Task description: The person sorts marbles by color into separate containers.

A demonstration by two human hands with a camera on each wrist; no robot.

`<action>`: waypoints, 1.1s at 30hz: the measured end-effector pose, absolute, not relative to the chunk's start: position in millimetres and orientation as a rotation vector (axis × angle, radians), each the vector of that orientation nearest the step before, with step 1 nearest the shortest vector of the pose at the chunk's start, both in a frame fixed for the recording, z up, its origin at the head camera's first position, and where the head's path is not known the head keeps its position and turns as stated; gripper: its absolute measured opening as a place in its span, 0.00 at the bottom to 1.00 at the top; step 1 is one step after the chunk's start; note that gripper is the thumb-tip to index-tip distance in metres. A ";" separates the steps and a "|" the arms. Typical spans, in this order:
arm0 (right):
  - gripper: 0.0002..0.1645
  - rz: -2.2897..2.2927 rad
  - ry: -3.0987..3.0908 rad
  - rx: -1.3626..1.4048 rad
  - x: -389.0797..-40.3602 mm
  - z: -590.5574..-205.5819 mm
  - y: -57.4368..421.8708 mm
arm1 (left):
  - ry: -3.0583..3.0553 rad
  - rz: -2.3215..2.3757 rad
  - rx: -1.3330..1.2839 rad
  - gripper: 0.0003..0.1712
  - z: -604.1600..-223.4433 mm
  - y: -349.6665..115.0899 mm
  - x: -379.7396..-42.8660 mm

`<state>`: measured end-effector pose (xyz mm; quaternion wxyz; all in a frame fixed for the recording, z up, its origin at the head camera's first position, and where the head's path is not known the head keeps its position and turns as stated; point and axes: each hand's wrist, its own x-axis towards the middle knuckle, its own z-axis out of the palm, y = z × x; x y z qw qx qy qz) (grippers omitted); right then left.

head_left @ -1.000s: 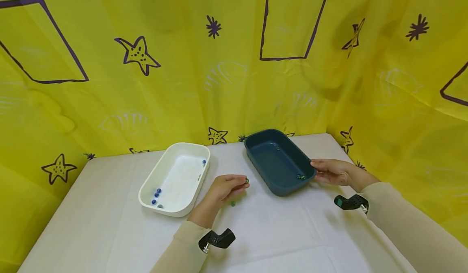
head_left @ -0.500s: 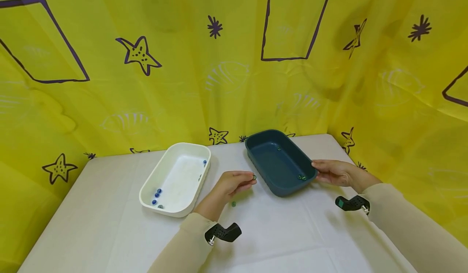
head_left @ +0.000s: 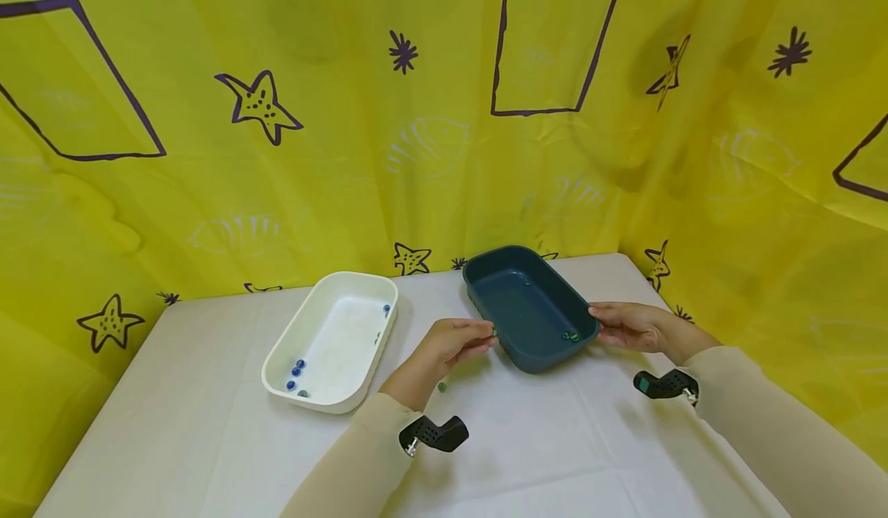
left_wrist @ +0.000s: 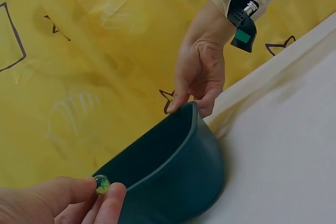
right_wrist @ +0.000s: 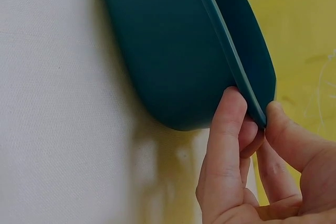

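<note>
Between thumb and fingers, my left hand (head_left: 454, 343) pinches a green glass marble (left_wrist: 103, 184), right at the near left rim of the dark teal tray (head_left: 516, 310). My right hand (head_left: 634, 327) grips the right corner of that tray's rim, thumb on the inner side and fingers under the outside, as the right wrist view shows. Several green marbles (head_left: 570, 336) lie inside the teal tray. Another green marble (head_left: 442, 387) rests on the white tablecloth beside my left wrist.
To the left stands a white tray (head_left: 272, 383) holding several blue marbles (head_left: 296, 371) and a greyish one (head_left: 302, 393). A yellow patterned curtain (head_left: 333, 156) hangs along the back and right edges of the table (head_left: 187, 410).
My left hand has moved right and slightly up with the marble, from the gap between the trays to the teal tray's rim. The right hand keeps its grip on the tray.
</note>
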<state>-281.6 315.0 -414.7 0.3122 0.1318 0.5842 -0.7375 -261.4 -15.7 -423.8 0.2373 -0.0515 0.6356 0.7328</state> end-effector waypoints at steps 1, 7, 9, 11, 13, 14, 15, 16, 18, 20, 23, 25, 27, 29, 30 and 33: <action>0.13 -1.947 1.541 0.347 -281.7 -414.7 315.2 | 1.739 2.009 -0.138 0.15 -423.3 -14.8 -261.8; 0.13 -1.949 1.534 0.352 -282.1 -415.2 315.4 | 1.687 2.045 -0.128 0.16 -422.4 -8.6 -263.4; 0.14 -1.948 1.535 0.345 -281.8 -415.1 314.9 | 1.674 2.052 -0.133 0.16 -422.1 -7.0 -263.9; 0.15 -1.946 1.541 0.348 -281.7 -415.0 314.8 | 1.675 2.054 -0.132 0.16 -421.6 -5.8 -264.2; 0.15 -1.947 1.541 0.350 -281.6 -414.7 314.6 | 1.674 2.046 -0.141 0.16 -420.3 -4.9 -265.0; 0.16 -1.946 1.541 0.349 -281.3 -414.2 314.4 | 1.676 2.044 -0.143 0.16 -420.1 -4.4 -265.5; 0.17 -1.947 1.541 0.352 -281.3 -414.2 314.5 | 1.680 2.041 -0.144 0.16 -419.7 -3.9 -266.0; 0.17 -1.947 1.544 0.356 -281.3 -414.1 314.6 | 1.683 2.038 -0.149 0.16 -419.3 -3.4 -266.5; 0.17 -1.947 1.549 0.365 -281.3 -414.0 314.5 | 1.682 2.032 -0.162 0.16 -418.8 -2.3 -267.6; 0.16 -1.948 1.547 0.364 -281.2 -414.0 314.2 | 1.688 2.030 -0.165 0.16 -419.0 -1.3 -268.1; 0.14 -1.953 1.542 0.363 -281.2 -414.5 314.0 | 1.694 2.024 -0.162 0.16 -419.2 0.3 -268.2; 0.14 -1.955 1.536 0.363 -281.6 -415.5 314.2 | 1.700 2.019 -0.156 0.16 -419.2 1.1 -267.9; 0.13 -1.957 1.533 0.363 -282.0 -416.5 314.7 | 1.703 2.014 -0.153 0.15 -419.2 2.2 -268.1; 0.13 -1.960 1.528 0.368 -282.3 -417.3 315.1 | 1.707 2.011 -0.149 0.15 -419.2 2.8 -268.0; 0.13 -1.961 1.527 0.368 -282.5 -417.7 315.2 | 1.709 2.010 -0.147 0.15 -419.4 2.9 -267.8; 0.14 -1.965 1.521 0.374 -282.6 -418.1 315.2 | 1.707 2.008 -0.148 0.15 -419.3 3.3 -267.2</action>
